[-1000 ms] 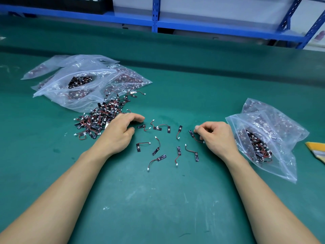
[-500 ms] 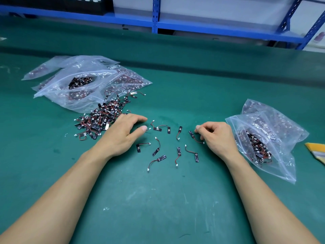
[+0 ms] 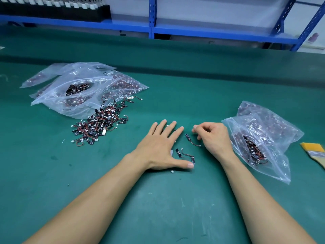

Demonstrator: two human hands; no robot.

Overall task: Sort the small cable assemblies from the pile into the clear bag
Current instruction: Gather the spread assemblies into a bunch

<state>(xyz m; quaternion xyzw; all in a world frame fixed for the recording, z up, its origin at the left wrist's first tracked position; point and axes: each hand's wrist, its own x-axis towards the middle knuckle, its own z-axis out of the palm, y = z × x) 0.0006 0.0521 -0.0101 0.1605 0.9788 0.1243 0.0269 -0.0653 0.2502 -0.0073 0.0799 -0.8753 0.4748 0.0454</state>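
Only the head view to go on. The left hand (image 3: 161, 148) is laid flat on the mat (image 3: 175, 208), fingers straight and spread, nothing gripped. A few loose assemblies (image 3: 188, 154) can be seen just beside its thumb, and more may be hidden under the palm. The right hand (image 3: 212, 138) is curled up close by with thumb and forefinger brought together, but whether anything is pinched can't be told from here.

The pile (image 3: 100, 124) is parked well off to the left, spilling out by a heap of other bags (image 3: 84, 90). The bag (image 3: 263, 138) is lying just beside the right wrist, and a dark clump of assemblies is already inside it.

Progress-wise, a fair bit looks to be bagged, but plenty is left: the pile hasn't been cleared, and the handful between the hands isn't in the bag yet. Probably somewhere in the middle, honestly. A brush (image 3: 314, 152) is left at the right edge.
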